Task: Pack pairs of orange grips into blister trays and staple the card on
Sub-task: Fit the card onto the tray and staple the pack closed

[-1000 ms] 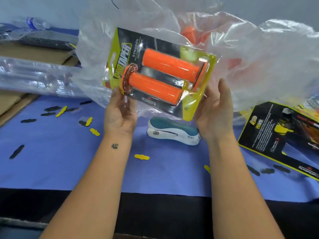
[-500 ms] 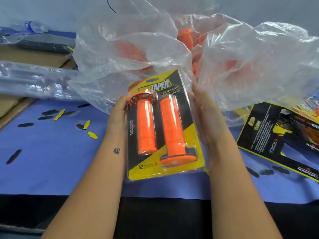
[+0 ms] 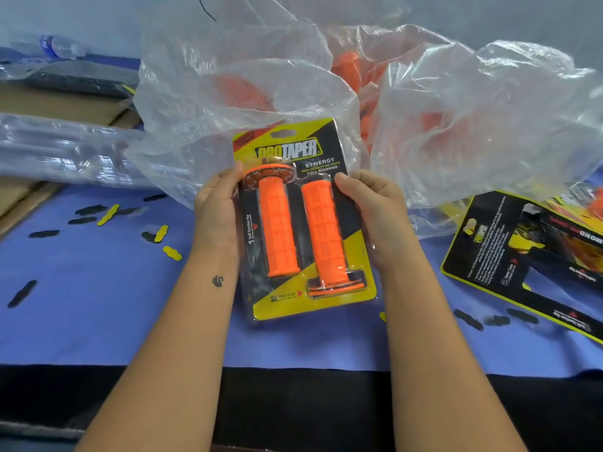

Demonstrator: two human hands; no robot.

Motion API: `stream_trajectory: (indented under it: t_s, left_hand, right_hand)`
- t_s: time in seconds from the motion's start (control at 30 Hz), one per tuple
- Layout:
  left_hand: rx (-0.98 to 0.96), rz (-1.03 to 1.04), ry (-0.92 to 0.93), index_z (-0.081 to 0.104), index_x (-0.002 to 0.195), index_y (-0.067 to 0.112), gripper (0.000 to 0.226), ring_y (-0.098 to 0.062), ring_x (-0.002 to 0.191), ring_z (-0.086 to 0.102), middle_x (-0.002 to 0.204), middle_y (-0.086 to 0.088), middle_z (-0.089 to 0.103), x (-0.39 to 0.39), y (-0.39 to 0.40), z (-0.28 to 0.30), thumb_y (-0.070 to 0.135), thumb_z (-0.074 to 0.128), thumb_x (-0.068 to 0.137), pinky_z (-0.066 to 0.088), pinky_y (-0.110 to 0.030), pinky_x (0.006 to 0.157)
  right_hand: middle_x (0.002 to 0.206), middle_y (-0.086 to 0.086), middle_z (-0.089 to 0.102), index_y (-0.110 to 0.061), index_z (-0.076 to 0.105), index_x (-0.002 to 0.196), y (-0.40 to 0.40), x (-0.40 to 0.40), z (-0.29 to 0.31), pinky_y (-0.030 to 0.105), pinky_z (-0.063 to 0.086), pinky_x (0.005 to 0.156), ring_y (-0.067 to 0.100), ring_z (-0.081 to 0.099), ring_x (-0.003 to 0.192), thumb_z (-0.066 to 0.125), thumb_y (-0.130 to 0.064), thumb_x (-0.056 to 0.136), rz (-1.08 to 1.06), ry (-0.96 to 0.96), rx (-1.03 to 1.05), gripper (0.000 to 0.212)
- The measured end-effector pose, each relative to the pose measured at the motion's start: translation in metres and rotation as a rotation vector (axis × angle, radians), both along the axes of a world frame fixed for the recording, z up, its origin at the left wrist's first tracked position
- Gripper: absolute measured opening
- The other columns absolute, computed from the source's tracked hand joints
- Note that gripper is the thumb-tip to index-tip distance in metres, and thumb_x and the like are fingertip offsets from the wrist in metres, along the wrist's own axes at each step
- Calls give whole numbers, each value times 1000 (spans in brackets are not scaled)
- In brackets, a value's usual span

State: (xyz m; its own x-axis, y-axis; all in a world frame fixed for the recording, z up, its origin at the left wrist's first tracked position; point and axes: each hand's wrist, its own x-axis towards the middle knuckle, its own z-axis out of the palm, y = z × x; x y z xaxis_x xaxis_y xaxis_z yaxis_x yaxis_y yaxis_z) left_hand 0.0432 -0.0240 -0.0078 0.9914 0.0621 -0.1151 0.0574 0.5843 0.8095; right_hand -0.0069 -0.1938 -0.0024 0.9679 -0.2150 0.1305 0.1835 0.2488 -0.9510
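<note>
A blister pack (image 3: 303,301) with a yellow-and-black card holds two orange grips (image 3: 280,230) side by side, flanges at opposite ends. I hold it upright over the blue table, face toward me. My left hand (image 3: 217,207) grips its left edge with the thumb on the front by the upper flange. On the other edge my right hand (image 3: 375,213) grips the pack with its thumb on the right grip. Loose orange grips (image 3: 349,70) lie inside a clear plastic bag (image 3: 248,89) behind the pack.
Printed cards (image 3: 509,249) lie at the right on the blue table cover (image 3: 98,305). Clear empty trays in plastic (image 3: 58,148) lie at the left on cardboard. Small black and yellow punch-outs (image 3: 107,215) are scattered on the cover. The stapler is hidden behind the pack.
The pack turned from lying tilted sideways to upright and came down closer to me. Both hands shifted to its side edges, thumbs now on the front.
</note>
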Motion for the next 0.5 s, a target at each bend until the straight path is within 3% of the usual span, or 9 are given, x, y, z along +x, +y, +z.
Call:
stream_trajectory:
  t_s: [0.07,0.17,0.23,0.33,0.43,0.5]
  left_hand:
    - [-53,18,17,52,129,-11,52,-44,107,59,128,-34,54,0,1,-1,23,63,91,43,-56,100]
    - [-138,27,58,52,133,-5,56,-47,124,50,136,-30,50,0,3,1,31,60,92,41,-60,104]
    - [-170,39,78,55,133,-1,53,-42,122,54,134,-26,55,2,7,-2,36,55,94,42,-56,104]
    - [-200,-9,88,61,121,11,42,-33,110,60,119,-16,62,7,11,-10,42,49,96,45,-49,105]
    - [-191,-38,71,68,106,14,39,-28,95,67,98,-10,71,9,13,-15,46,48,95,53,-41,93]
    - [-170,-19,67,70,102,15,38,-26,90,70,93,-8,73,11,14,-17,46,50,94,55,-39,88]
  right_hand:
    - [73,13,65,-14,69,73,1,0,2,28,46,58,23,58,63,65,-11,90,-14,8,3,18]
    - [68,11,49,-16,64,68,-3,-3,11,28,33,55,18,43,59,63,-11,91,22,46,-43,24]
    - [55,3,45,-15,60,65,-5,-7,18,23,32,46,13,42,47,58,-10,95,78,73,-157,31]
    - [53,-1,51,-7,56,72,-5,-14,30,18,37,43,9,47,44,50,-12,100,110,117,-247,29]
    - [77,15,58,-1,65,91,-8,-23,37,29,43,62,24,53,68,51,-24,100,72,176,-290,29]
    - [83,17,63,-1,68,94,-9,-31,35,37,49,73,26,57,75,54,-26,98,66,201,-362,29]
